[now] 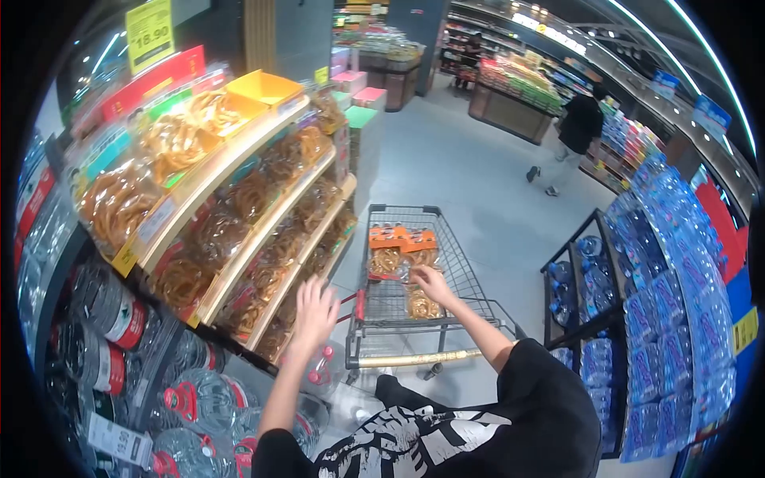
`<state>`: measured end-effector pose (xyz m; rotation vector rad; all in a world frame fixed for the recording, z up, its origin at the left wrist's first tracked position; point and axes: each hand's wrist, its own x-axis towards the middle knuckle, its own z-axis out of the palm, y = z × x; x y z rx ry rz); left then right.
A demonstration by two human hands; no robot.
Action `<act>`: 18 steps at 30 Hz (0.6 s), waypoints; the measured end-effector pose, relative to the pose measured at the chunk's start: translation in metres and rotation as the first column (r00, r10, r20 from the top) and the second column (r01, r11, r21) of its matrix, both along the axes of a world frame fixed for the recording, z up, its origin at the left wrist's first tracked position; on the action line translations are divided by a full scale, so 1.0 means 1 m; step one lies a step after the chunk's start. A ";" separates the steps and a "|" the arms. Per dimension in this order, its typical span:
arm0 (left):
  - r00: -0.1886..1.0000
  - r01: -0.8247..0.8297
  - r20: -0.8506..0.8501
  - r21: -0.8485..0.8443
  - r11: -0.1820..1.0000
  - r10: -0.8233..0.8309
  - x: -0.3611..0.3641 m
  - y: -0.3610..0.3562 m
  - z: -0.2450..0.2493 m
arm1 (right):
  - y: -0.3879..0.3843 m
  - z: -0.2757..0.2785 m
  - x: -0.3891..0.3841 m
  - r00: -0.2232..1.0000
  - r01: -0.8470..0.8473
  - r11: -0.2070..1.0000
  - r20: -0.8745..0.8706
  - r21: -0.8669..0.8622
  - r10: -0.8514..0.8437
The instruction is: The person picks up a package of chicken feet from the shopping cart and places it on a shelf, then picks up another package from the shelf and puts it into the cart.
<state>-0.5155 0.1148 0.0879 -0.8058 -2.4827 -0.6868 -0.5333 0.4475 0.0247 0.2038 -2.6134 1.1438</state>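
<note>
My right hand point(431, 284) is over the wire shopping cart point(464, 288), fingers curled at the top of a clear bag of golden-brown twisted snacks point(423, 304). The hand hides the top of that bag. Two more snack bags with orange header cards, a left one point(386, 259) and a right one point(422, 241), lie in the cart just beyond. My left hand point(315, 311) is raised beside the lower shelves of the snack rack point(239, 275), fingers apart and holding nothing.
Large water bottles point(203, 398) stand low at left. Stacked blue bottle packs point(665, 319) and a black bottle rack point(586, 279) flank the right side. A person in dark clothes point(579, 127) walks in the aisle ahead, near a produce stand point(514, 95).
</note>
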 end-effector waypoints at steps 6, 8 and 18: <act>0.898 0.224 0.367 0.089 0.970 -0.242 0.082 0.056 -0.057 | 0.063 0.009 0.177 0.945 0.322 0.885 -0.165 0.336 -0.281; 0.890 0.289 0.371 -0.005 0.957 -0.266 0.102 0.069 -0.056 | 0.048 0.027 0.219 0.943 0.330 0.885 -0.159 0.329 -0.293; 0.708 -0.215 0.703 0.117 0.970 0.072 0.255 -0.016 -0.166 | 0.037 -0.038 0.343 0.963 0.188 0.981 0.189 0.041 -0.192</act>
